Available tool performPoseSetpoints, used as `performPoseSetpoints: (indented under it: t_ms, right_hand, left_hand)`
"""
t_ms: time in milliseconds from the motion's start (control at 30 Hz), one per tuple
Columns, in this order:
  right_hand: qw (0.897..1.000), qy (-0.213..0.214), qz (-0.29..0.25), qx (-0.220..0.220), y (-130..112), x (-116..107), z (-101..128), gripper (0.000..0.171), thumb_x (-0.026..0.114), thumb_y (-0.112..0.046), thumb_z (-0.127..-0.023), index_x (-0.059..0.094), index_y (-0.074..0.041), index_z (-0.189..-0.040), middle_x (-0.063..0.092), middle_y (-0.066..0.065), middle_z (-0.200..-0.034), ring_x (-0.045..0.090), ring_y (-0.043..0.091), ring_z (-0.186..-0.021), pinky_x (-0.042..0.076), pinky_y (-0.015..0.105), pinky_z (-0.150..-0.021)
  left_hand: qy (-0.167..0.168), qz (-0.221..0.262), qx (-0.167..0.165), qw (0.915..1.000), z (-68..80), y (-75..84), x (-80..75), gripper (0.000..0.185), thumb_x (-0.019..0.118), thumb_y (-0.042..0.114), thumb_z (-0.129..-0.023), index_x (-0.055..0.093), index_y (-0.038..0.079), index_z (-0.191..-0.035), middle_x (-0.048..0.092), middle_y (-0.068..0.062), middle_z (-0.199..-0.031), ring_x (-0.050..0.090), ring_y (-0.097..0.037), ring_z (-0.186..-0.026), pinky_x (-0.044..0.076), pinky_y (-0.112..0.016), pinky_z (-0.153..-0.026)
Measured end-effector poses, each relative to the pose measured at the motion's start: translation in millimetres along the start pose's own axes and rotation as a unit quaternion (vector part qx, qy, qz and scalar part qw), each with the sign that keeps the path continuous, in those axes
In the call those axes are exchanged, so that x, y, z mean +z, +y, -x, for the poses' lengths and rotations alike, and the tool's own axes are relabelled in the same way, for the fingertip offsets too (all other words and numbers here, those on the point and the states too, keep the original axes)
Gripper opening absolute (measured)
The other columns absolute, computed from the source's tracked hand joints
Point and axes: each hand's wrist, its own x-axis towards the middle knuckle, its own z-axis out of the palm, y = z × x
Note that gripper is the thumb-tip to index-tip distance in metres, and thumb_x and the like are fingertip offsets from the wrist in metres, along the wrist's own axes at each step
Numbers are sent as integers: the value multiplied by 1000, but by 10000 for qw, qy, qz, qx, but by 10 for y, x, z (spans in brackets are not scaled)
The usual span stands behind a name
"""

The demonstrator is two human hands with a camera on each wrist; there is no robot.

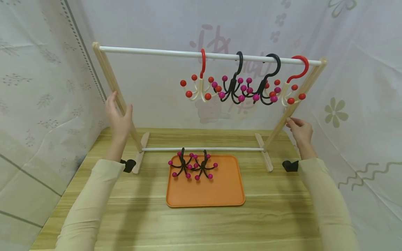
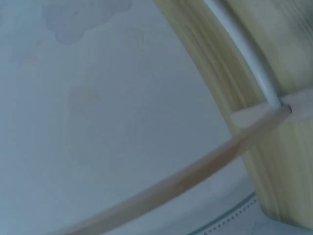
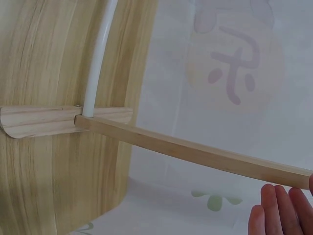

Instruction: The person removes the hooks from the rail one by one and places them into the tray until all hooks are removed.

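A wooden rack with a white top bar [image 1: 147, 52] stands in the head view. My left hand [image 1: 119, 118] is at its left post [image 1: 108, 76], thumb and fingers spread apart; contact is unclear. At the right post [image 1: 277, 129], thumb and fingertips of my right hand [image 1: 301, 132] pinch the wood. Two cream claw hangers with red hooks and balls, the left one [image 1: 201, 89] and right one [image 1: 284, 91], hang from the bar. Between them hang two black claw hangers with magenta balls, one [image 1: 232, 85] beside the other [image 1: 261, 87].
An orange tray [image 1: 216, 193] lies in front of the rack's lower white rod [image 1: 220, 149]. Two black claw hangers, a left one [image 1: 183, 165] and a right one [image 1: 203, 166], sit on it with overlapping arms. Patterned curtains [image 1: 150, 94] surround the wooden table [image 1: 251, 226].
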Motion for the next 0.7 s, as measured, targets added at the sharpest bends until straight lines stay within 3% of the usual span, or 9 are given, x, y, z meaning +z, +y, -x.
performPoseSetpoints:
  t_ms: [167,233,267,367,467,533,567,700]
  right_hand:
    - [10000,-18,-40,-8,-15,-3,18,53,57,-37,-84,53,2,-118,63,-13,-77,58,-2,-71,42,16,-65]
    - [10000,-10,10,-33,14,-6,-6,53,57,-40,-83,55,1,-117,64,-10,-79,59,-1,-73,43,18,-66]
    - [10000,-7,81,-37,32,-10,-21,53,58,-42,-82,56,-1,-116,64,-9,-81,59,0,-74,43,19,-67]
    - [9994,-148,-276,-152,183,-30,-166,48,64,-42,-77,62,-6,-109,66,-4,-83,60,2,-73,44,20,-65]
    - [9994,-159,-278,-156,179,-37,-182,48,64,-42,-77,62,-6,-109,66,0,-86,60,2,-73,45,21,-66]
    - [9996,-52,-211,-177,116,-28,-142,47,64,-39,-79,62,-3,-109,66,-1,-85,60,2,-72,44,20,-66]
    - [9998,103,149,-81,-10,-21,-39,51,60,-40,-81,59,-1,-113,66,-2,-85,60,2,-73,44,20,-68]
    - [9990,366,201,-127,-179,-1,57,43,57,-36,-83,60,0,-108,62,-14,-70,60,1,-69,42,17,-67]
  left_hand:
    - [-667,32,-922,9935,-171,-58,-141,62,43,30,-92,11,9,-141,14,-3,-144,11,-9,-128,10,-23,-101]
    - [-970,7,-1154,9886,-216,-79,-167,61,41,33,-92,15,6,-139,16,-9,-144,15,-14,-129,15,-27,-101]
    - [-1038,-80,-1200,9873,-237,-93,-169,56,41,34,-92,24,4,-136,27,-13,-139,27,-17,-124,25,-26,-98]
    - [-1059,-430,-1314,9847,-284,-126,-164,37,42,34,-92,44,1,-109,51,-17,-112,51,-15,-93,41,-20,-73]
    - [-902,-585,-1378,9846,-314,-147,-151,29,42,30,-92,45,1,-92,53,-14,-91,44,-11,-70,35,-18,-54]
    - [-831,-596,-1417,9846,-329,-151,-148,30,42,29,-92,49,0,-93,56,-14,-96,47,-9,-72,36,-15,-55]
    - [-788,-632,-1407,9849,-337,-155,-144,30,42,28,-93,51,-1,-94,57,-15,-97,47,-8,-71,37,-15,-55]
    - [-623,-970,-1236,9856,-358,-173,-137,31,44,26,-92,55,-3,-91,60,-17,-95,46,-3,-61,35,-15,-51]
